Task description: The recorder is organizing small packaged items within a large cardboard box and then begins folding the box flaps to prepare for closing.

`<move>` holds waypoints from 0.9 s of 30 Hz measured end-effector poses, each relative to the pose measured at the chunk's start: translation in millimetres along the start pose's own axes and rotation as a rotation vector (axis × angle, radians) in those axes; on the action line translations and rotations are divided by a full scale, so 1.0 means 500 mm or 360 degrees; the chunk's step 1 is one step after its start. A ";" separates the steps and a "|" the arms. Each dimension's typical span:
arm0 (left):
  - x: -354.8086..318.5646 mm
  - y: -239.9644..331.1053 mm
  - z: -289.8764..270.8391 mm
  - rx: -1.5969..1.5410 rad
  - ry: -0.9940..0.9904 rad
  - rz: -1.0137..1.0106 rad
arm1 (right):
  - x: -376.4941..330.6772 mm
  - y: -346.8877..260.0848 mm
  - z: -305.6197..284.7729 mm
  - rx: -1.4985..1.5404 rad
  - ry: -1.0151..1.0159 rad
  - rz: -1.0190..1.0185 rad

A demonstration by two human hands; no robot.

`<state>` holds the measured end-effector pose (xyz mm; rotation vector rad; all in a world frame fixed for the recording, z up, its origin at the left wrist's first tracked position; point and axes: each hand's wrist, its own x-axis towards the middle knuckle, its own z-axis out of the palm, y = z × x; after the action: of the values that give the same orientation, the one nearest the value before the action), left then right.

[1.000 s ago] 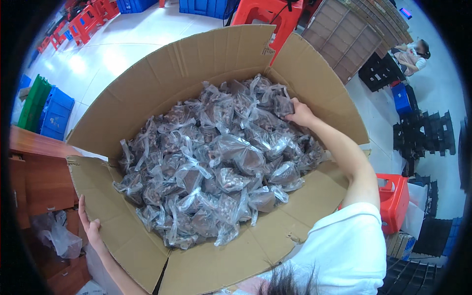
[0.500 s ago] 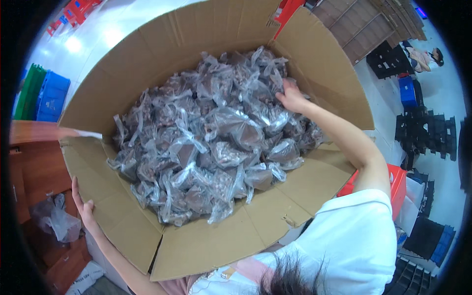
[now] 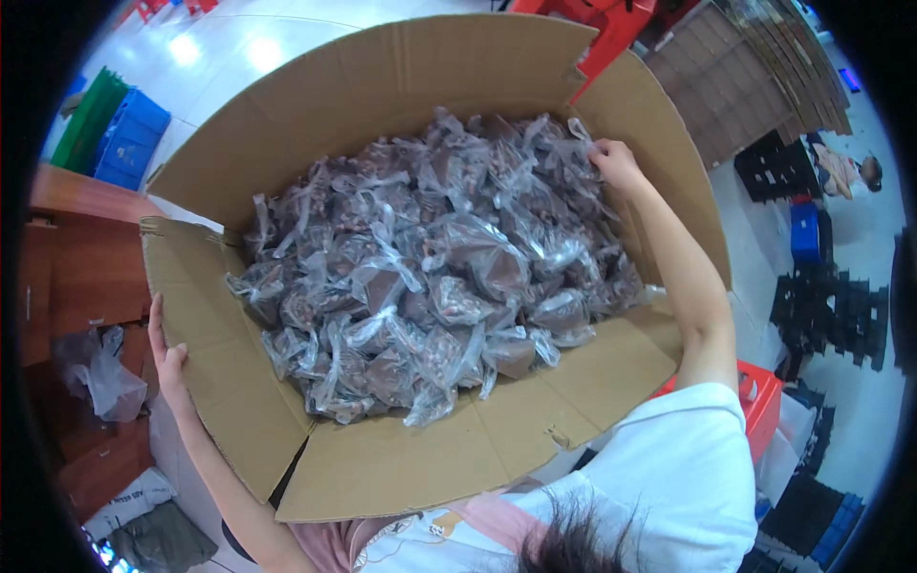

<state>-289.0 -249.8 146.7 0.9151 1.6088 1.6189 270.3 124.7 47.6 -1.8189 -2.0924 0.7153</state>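
Observation:
A large open cardboard box [image 3: 363, 76] fills the middle of the view, its flaps raised and spread. Inside lies a heap of knotted clear plastic bags [image 3: 478, 253] packed with small dark brown pieces whose kind I cannot make out. At the far right corner of the heap, my right hand [image 3: 619, 167] has its fingers closed on the top of a plastic bag [image 3: 581, 134]. My left hand [image 3: 172, 371] rests along the outer edge of the left flap [image 3: 205, 315], fingers stretched out and thumb apart.
On the left stands a reddish wooden cabinet [image 3: 95, 277] holding a crumpled plastic bag [image 3: 117, 382]. Blue [image 3: 132, 138] and green [image 3: 91, 124] crates are behind it. Red stools stand at the far side [image 3: 611, 19] and right [image 3: 759, 401]. Another person [image 3: 845, 170] is at the far right.
The box and its bags appear shifted slightly in view. My right hand has come up from among the bags toward the far right corner and now pinches one. My left hand remains at the flap.

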 end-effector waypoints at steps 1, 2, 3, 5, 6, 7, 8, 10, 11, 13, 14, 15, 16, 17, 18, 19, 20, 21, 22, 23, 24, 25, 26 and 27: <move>0.001 0.000 0.002 0.0034 -0.0009 0.0005 | 0.019 -0.012 0.007 0.0099 0.0029 -0.0132; 0.004 -0.008 0.006 0.0059 -0.0024 0.0000 | 0.037 -0.025 0.017 0.0187 0.0056 -0.0254; 0.004 -0.005 0.006 0.0102 -0.0029 -0.0001 | 0.054 -0.053 0.031 0.0293 0.0074 -0.0386; 0.000 -0.005 0.000 0.0102 -0.0054 0.0019 | 0.085 -0.132 0.077 0.0315 0.0061 -0.0430; 0.002 -0.006 -0.002 0.0094 -0.0081 0.0024 | 0.091 -0.166 0.106 0.0367 0.0150 -0.0402; 0.002 -0.004 0.003 0.0114 -0.0048 0.0004 | 0.095 -0.193 0.131 0.0416 0.0240 -0.0367; 0.002 -0.002 0.017 0.0126 -0.0023 -0.0017 | 0.100 -0.203 0.156 0.0262 0.0257 -0.0426; 0.004 0.003 0.029 0.0189 0.0003 -0.0027 | 0.118 -0.191 0.236 -0.0041 0.0295 -0.0538; 0.007 0.001 0.032 0.0233 0.0005 -0.0018 | 0.130 -0.162 0.289 -0.0349 0.0541 -0.0433; -0.010 0.008 0.008 0.0308 0.0071 -0.0019 | 0.065 -0.270 0.278 -0.0567 0.0539 -0.0085; -0.005 0.004 0.016 0.0256 0.0047 -0.0004 | 0.078 -0.251 0.270 -0.0490 0.0443 -0.0081; 0.000 0.002 0.025 0.0206 0.0027 0.0010 | 0.100 -0.212 0.274 -0.0412 0.0344 -0.0082; 0.001 0.004 0.031 0.0183 0.0028 -0.0001 | 0.120 -0.195 0.275 -0.0329 0.0236 -0.0091; -0.003 0.011 0.032 0.0172 0.0039 -0.0018 | 0.121 -0.206 0.279 -0.0364 0.0243 -0.0143; -0.008 0.018 0.032 0.0161 0.0052 -0.0033 | 0.111 -0.220 0.284 -0.0397 0.0249 -0.0197; -0.011 0.022 0.032 0.0123 0.0057 -0.0023 | 0.103 -0.233 0.285 -0.0428 0.0257 -0.0251; -0.011 0.019 0.034 0.0076 0.0045 -0.0021 | 0.091 -0.249 0.262 -0.0615 0.0227 -0.0174; -0.012 0.018 0.037 0.0032 0.0034 -0.0019 | 0.096 -0.253 0.249 -0.0692 0.0137 -0.0152; -0.014 0.021 0.044 0.0084 0.0043 -0.0019 | 0.109 -0.252 0.237 -0.0767 0.0045 -0.0131; -0.013 0.023 0.056 0.0127 0.0032 -0.0023 | 0.116 -0.239 0.218 -0.0849 -0.0042 -0.0088; -0.008 0.028 0.059 0.0175 0.0030 -0.0013 | 0.130 -0.225 0.217 -0.0825 -0.0029 -0.0167; -0.005 0.025 0.056 0.0188 0.0025 -0.0014 | 0.135 -0.208 0.219 -0.0827 0.0004 -0.0127; -0.007 0.021 0.051 0.0205 0.0033 -0.0013 | 0.134 -0.206 0.221 -0.0826 0.0033 -0.0098; -0.007 0.019 0.047 0.0220 0.0040 -0.0013 | 0.139 -0.208 0.221 -0.0825 0.0063 -0.0070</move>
<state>-267.0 -240.3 155.8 0.9609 1.7573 1.5342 114.4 163.3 2.3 -1.9971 -2.4423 0.1209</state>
